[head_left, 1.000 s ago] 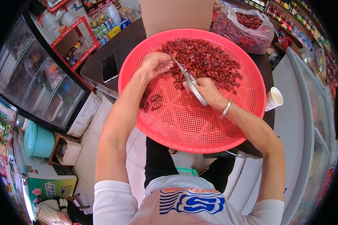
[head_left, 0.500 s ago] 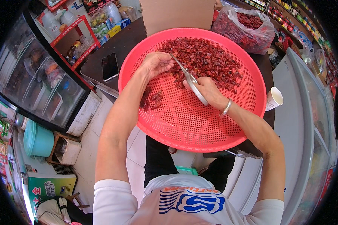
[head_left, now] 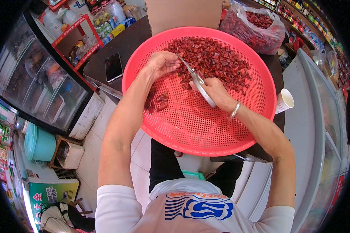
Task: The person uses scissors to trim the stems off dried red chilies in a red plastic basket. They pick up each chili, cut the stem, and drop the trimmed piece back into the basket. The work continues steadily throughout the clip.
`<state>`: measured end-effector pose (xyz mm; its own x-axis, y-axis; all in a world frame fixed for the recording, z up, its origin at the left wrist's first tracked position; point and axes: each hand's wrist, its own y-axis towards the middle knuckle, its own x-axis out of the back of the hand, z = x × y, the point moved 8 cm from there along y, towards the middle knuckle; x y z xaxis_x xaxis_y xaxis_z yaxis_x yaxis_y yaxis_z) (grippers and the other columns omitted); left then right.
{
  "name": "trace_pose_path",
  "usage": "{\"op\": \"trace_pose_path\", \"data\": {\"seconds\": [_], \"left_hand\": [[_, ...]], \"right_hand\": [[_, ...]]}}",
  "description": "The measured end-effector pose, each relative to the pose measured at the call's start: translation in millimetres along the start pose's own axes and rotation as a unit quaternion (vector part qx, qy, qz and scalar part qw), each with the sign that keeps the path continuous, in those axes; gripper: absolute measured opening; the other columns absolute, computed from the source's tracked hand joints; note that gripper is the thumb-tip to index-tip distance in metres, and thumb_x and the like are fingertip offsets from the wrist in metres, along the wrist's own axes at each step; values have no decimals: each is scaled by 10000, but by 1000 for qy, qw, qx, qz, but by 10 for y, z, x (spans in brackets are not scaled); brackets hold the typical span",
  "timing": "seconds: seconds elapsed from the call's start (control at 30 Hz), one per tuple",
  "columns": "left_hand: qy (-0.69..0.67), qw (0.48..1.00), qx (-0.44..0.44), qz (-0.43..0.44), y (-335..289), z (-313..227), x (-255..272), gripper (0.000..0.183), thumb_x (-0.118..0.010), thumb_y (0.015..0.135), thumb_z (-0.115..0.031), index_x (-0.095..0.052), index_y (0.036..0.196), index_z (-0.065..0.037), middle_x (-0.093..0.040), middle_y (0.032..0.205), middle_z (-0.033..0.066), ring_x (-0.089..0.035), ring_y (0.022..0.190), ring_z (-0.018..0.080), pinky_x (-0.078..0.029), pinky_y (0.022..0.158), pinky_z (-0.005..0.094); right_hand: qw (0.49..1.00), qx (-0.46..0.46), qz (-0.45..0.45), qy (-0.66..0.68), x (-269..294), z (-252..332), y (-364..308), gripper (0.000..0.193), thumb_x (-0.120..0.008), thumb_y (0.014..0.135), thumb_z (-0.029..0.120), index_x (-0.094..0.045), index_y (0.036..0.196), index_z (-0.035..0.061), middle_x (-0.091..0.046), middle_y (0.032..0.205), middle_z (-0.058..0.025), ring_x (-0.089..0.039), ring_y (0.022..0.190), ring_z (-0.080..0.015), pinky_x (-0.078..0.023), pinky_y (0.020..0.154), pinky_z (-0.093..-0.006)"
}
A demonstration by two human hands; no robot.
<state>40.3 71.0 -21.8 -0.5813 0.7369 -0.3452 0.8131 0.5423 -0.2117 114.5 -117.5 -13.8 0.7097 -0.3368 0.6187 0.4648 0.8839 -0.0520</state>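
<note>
A big round pink plastic sieve tray (head_left: 198,134) rests on a dark table. Cut pieces of dried red chili (head_left: 217,58) cover its far side, and a smaller heap of dried chilies (head_left: 161,102) lies at its left. My right hand (head_left: 217,93) is closed round the handles of metal scissors (head_left: 198,82), whose blades point away and to the left. At the blade tips my left hand (head_left: 162,65) is closed in a pinch above the chili pieces. What sits between its fingertips is too small to make out.
A clear plastic bag of dried chilies (head_left: 256,33) and a cardboard box (head_left: 182,15) stand behind the tray. A phone (head_left: 113,67) lies at the left; a paper cup (head_left: 285,101) is at the right. Glass-fronted coolers (head_left: 39,73) flank the table.
Both hands and the scissors keep almost the same place. The tray appears shifted very slightly in the picture.
</note>
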Motion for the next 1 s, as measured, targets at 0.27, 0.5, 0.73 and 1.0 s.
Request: {"op": "trace_pose_path", "data": {"seconds": [0.27, 0.5, 0.73, 1.0], "left_hand": [[-4, 1000, 4, -2, 4, 14, 1, 83, -605, 805, -29, -605, 870, 23, -645, 794, 136, -637, 687, 208, -544, 632, 290], [-3, 1000, 6, 6, 27, 23, 3, 82, -602, 811, -30, -606, 871, 25, -646, 787, 136, -640, 689, 204, -545, 619, 280], [-1, 1000, 15, -3, 45, 46, 29, 84, -585, 834, -19, -601, 890, 42, -643, 806, 147, -643, 688, 211, -553, 618, 286], [18, 1000, 20, 4, 20, 57, 4, 87, -561, 858, -5, -582, 921, 51, -638, 830, 152, -646, 718, 215, -561, 649, 293]], "right_hand": [[1000, -1, 0, -1, 12, 16, -11, 652, -609, 769, 618, -579, 581, -6, -514, 523, -56, -516, 495, -154, -395, 489, -325], [1000, 5, -7, -15, 21, 12, -4, 675, -592, 774, 628, -592, 579, -19, -534, 522, -86, -542, 499, -183, -413, 507, -341], [1000, -8, 10, -17, -9, 7, 3, 685, -581, 784, 629, -587, 544, -13, -522, 489, -88, -541, 480, -185, -419, 504, -344], [1000, -15, 9, -6, -20, -6, -11, 596, -613, 810, 564, -548, 540, 37, -455, 472, 1, -443, 420, -95, -326, 400, -278]]}}
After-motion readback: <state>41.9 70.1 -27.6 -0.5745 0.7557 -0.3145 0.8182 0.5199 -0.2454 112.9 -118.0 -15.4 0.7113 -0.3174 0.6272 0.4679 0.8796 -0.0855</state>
